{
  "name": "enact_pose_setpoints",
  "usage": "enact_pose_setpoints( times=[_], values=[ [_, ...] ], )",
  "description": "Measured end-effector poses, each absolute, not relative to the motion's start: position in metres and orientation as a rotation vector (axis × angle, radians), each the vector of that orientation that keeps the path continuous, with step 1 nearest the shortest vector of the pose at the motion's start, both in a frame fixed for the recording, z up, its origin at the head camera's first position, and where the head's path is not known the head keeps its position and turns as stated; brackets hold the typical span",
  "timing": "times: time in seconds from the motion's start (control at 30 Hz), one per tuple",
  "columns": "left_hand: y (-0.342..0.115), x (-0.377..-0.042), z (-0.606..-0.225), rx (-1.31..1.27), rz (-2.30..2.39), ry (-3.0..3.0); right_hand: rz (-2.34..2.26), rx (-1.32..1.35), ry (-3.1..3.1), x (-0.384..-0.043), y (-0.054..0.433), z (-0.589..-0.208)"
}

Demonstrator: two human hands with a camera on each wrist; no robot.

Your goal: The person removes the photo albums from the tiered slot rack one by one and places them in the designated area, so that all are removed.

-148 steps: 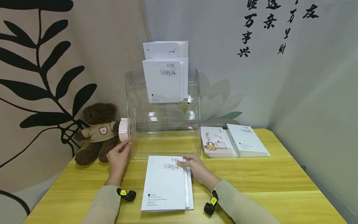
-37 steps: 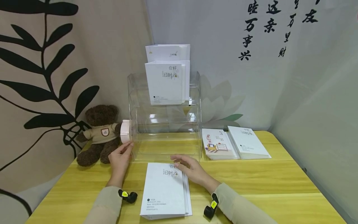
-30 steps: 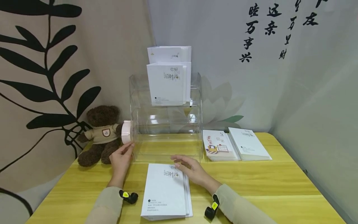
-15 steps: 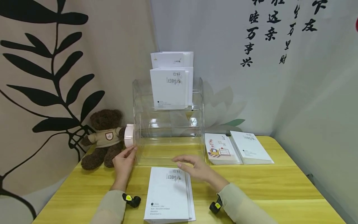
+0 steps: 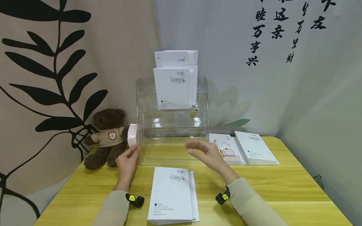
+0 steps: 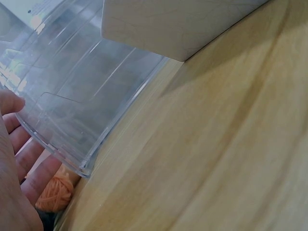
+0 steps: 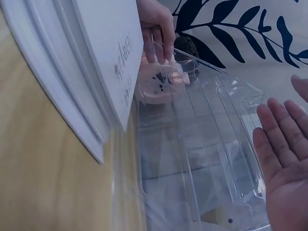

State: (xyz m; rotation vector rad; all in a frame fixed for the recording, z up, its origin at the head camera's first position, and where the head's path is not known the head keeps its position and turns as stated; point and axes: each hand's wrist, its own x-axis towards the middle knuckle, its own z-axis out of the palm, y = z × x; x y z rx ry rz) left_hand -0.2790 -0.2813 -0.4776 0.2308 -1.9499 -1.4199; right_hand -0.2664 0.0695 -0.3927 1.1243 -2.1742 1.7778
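A clear acrylic display rack [image 5: 175, 140] stands at the middle back of the table. My left hand [image 5: 128, 161] pinches the front edge of its left side; the left wrist view puts the thumb on one side of the panel [image 6: 82, 91] and the fingers on the other. My right hand [image 5: 207, 155] hovers before the rack's right part, fingers extended and holding nothing. In front of me is a white notebook [image 5: 171, 194], its covers slightly parted, touched by neither hand. Two more white notebooks [image 5: 173, 89] stand in the rack's upper tiers, one behind the other.
Two more notebooks [image 5: 256, 149] lie at the back right, one with a coloured cover partly behind my right hand. A brown teddy bear [image 5: 108, 135] and a pale pink object [image 5: 132, 135] sit left of the rack. An orange yarn ball [image 6: 55, 192] shows near my left fingers.
My right hand has let go of the front notebook and lifted away, up and to the right. My left hand keeps its hold on the rack. The head view has shifted a little.
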Motion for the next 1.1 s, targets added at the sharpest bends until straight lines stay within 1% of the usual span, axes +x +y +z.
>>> enact_pose_setpoints(
  times=[0.17, 0.27, 0.43, 0.6, 0.73, 0.97, 1.1],
  values=[
    [-0.281, -0.278, -0.477, 0.233, -1.437, -1.947, 1.742, 1.133, -2.136, -0.264, 0.069, -0.358],
    [-0.282, -0.278, -0.477, 0.255, -1.432, -1.954, 1.697, 1.120, -2.125, -0.272, 0.068, -0.336],
    [-0.282, -0.278, -0.478, 0.260, -1.451, -1.965, 1.647, 1.058, -2.129, -0.311, 0.070, -0.313],
    [-0.282, -0.279, -0.479, 0.241, -1.434, -1.954, 1.557, 1.092, -2.036, -0.347, 0.069, -0.288],
    [-0.281, -0.278, -0.482, 0.253, -1.419, -1.945, 1.348, 1.106, -2.001, -0.364, 0.064, -0.264],
    [-0.281, -0.277, -0.482, 0.246, -1.402, -1.955, 0.723, 1.133, -2.027, -0.397, 0.051, -0.213],
    [-0.282, -0.278, -0.481, 0.226, -1.388, -1.950, 0.511, 1.100, -2.129, -0.411, 0.041, -0.183]
  ],
)
